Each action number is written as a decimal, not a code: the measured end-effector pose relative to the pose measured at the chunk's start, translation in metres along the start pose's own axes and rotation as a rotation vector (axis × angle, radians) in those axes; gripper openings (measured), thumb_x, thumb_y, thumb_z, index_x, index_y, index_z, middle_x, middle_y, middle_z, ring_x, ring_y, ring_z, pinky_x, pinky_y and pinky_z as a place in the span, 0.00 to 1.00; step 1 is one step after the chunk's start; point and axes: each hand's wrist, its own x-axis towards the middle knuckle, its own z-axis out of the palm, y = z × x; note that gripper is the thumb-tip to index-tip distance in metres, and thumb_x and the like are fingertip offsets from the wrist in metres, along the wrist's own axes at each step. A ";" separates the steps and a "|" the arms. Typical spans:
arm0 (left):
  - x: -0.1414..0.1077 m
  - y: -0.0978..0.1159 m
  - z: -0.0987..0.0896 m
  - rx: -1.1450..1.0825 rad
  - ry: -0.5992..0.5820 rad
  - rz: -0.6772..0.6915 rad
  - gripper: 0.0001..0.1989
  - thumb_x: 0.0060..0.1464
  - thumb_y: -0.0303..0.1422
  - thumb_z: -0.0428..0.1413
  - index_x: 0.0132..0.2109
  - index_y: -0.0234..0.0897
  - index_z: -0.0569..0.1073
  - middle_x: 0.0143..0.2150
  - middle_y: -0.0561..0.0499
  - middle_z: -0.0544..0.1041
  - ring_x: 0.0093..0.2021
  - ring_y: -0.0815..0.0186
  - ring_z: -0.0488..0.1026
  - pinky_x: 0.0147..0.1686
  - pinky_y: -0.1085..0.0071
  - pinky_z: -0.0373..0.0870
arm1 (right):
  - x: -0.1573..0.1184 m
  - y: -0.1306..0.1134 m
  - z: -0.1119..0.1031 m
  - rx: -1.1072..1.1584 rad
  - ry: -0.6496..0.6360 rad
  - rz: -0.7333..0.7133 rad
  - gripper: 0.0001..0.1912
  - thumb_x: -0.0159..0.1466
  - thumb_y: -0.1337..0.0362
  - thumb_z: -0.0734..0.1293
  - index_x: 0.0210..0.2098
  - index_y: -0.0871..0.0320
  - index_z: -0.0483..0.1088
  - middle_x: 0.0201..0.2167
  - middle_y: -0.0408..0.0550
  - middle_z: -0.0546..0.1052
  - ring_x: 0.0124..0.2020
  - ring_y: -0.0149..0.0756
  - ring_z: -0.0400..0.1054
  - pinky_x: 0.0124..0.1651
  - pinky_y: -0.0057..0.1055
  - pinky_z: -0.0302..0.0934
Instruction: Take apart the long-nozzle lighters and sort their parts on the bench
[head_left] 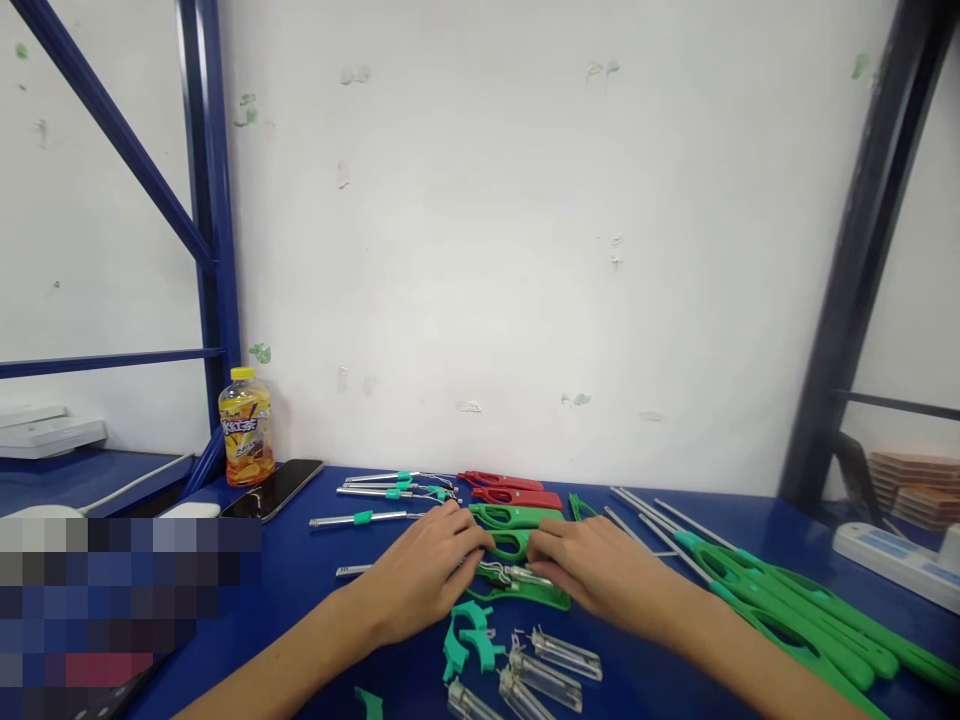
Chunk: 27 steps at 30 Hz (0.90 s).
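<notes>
An opened green lighter shell point(551, 598) lies between my hands, with a clear fuel tank point(529, 577) and thin white wires point(491, 573) in it. My left hand point(439, 560) has its fingers curled together over the shell's left end; what its fingertips pinch is hidden. Out from beneath it, to the left, sticks a metal lighter tube point(352, 571). My right hand point(589, 560) closes thumb and fingers around the right end of the fuel tank. Just beyond the fingertips lie more green lighter shells point(517, 516). Nearer me are turquoise triggers point(480, 645) and several loose clear fuel tanks point(566, 655).
Red lighter shells point(517, 497) lie by the wall. Metal tubes with turquoise collars point(364, 518) are at the left, long green lighters point(795, 600) at the right. A drink bottle point(246, 430), a phone point(281, 488) and a white power strip point(892, 560) stand or lie farther out.
</notes>
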 end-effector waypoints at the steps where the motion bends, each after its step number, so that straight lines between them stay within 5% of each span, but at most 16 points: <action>1: 0.000 0.000 0.001 0.011 -0.006 -0.002 0.11 0.69 0.28 0.46 0.51 0.40 0.72 0.46 0.48 0.74 0.47 0.60 0.68 0.53 0.60 0.65 | 0.000 -0.001 0.000 0.011 -0.003 0.001 0.08 0.73 0.59 0.62 0.41 0.54 0.70 0.37 0.43 0.78 0.30 0.37 0.73 0.26 0.32 0.47; 14: 0.000 -0.003 0.011 -0.003 0.009 -0.041 0.14 0.68 0.29 0.49 0.57 0.42 0.71 0.49 0.47 0.72 0.50 0.60 0.69 0.52 0.62 0.69 | 0.001 -0.003 0.001 -0.001 -0.009 0.014 0.11 0.74 0.58 0.59 0.42 0.54 0.71 0.38 0.45 0.79 0.31 0.38 0.74 0.27 0.32 0.47; 27: 0.002 -0.005 0.018 -0.005 0.040 -0.058 0.09 0.68 0.31 0.50 0.50 0.42 0.74 0.45 0.49 0.74 0.45 0.61 0.71 0.48 0.64 0.68 | 0.003 -0.006 0.001 -0.012 -0.006 0.035 0.11 0.76 0.59 0.56 0.47 0.54 0.67 0.34 0.45 0.80 0.30 0.40 0.75 0.26 0.35 0.40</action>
